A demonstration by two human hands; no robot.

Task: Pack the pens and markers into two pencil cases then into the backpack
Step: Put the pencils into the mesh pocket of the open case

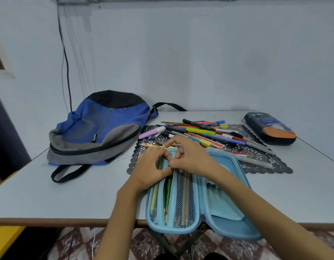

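- blue pencil case (224, 201) lies open flat at the near table (68, 194) edge, one corner overhanging
- left hand (151, 169) and right hand (190, 158) meet at its far end, fingers curled, both pinching the top of the mesh divider (183, 196)
- a few pencils (167, 194) sit in the pockets left of the divider
- loose pens and markers (203, 132) piled on a dark lace placemat (138, 156) just behind the case
- second pencil case (270, 128), dark with orange, zipped shut, far right
- backpack (98, 128) lies flat on the left, zipped
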